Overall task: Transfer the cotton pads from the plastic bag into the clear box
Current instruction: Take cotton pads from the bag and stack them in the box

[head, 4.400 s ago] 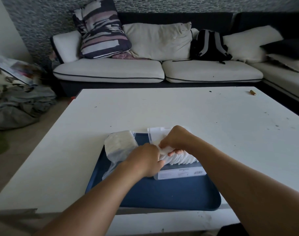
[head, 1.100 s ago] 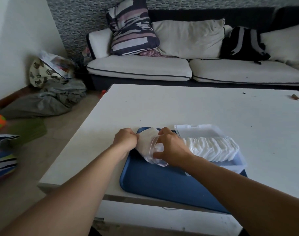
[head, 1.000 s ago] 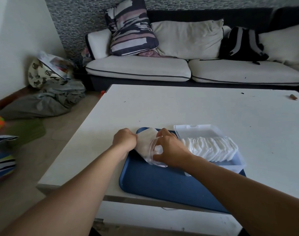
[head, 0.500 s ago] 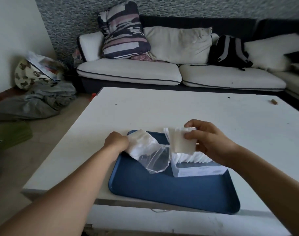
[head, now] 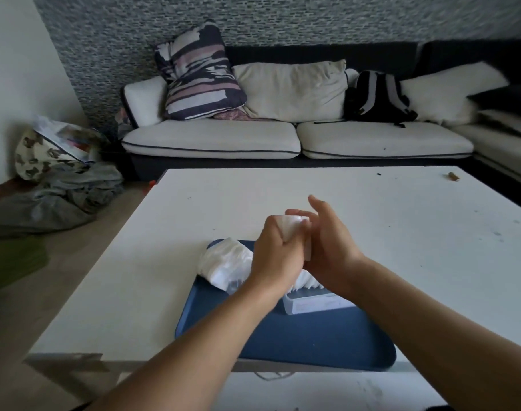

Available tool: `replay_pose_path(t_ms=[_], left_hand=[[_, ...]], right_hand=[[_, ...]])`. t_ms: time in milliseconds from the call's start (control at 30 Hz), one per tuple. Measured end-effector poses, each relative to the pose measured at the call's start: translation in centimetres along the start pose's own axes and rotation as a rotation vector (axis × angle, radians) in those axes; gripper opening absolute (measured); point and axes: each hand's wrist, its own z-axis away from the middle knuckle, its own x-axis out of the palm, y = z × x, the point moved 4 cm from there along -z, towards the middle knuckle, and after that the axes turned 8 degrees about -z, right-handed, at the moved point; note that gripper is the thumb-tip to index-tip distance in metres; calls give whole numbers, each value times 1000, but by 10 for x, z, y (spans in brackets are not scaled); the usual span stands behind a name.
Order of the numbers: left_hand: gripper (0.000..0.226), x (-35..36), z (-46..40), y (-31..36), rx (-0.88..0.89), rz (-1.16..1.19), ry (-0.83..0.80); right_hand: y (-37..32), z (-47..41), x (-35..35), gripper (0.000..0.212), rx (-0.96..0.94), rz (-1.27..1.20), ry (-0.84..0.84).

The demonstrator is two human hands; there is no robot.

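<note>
Left hand (head: 278,247) joined right hand (head: 327,247); both grips pinching cotton pads (head: 293,225) above clear box (head: 315,302).

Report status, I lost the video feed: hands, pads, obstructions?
Both hands, left and right, grip a pad stack above the clear box. Bag on tray. Nothing blocking.

My left hand (head: 275,250) and right hand (head: 327,247) grip a stack of cotton pads (head: 295,225) above the clear box (head: 315,304); plastic bag (head: 226,264) lies at nine o'clock on the tray (head: 298,339).
</note>
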Motion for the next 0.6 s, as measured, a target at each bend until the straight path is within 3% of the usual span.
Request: replay_pose_path(t_ms=[67,167,233,300,367,500,600], left_hand=[[14,-1,-4,0,51,6,-101],[19,-3,-8,4,43,91,-257],[13,-12,-17,3,-85,226,-241],[21,-27,-27,0,-241,316,-186],[25,-36,-32,-2,-292,259,-214],[23,-33,-23,1,-274,185,-369],[22,-26,-17,3,-247,201,-423]], right_hand=[[-4,-3,-1,59,-34,142,11],[-7,-4,4,61,-140,494,-15],[-11,-3,6,72,-294,641,-32],[-21,0,4,92,-507,908,-56],[-29,2,-1,100,-641,1179,-95],[-30,7,-6,91,-671,1246,-95],[-27,11,-5,61,-676,1138,-163]])
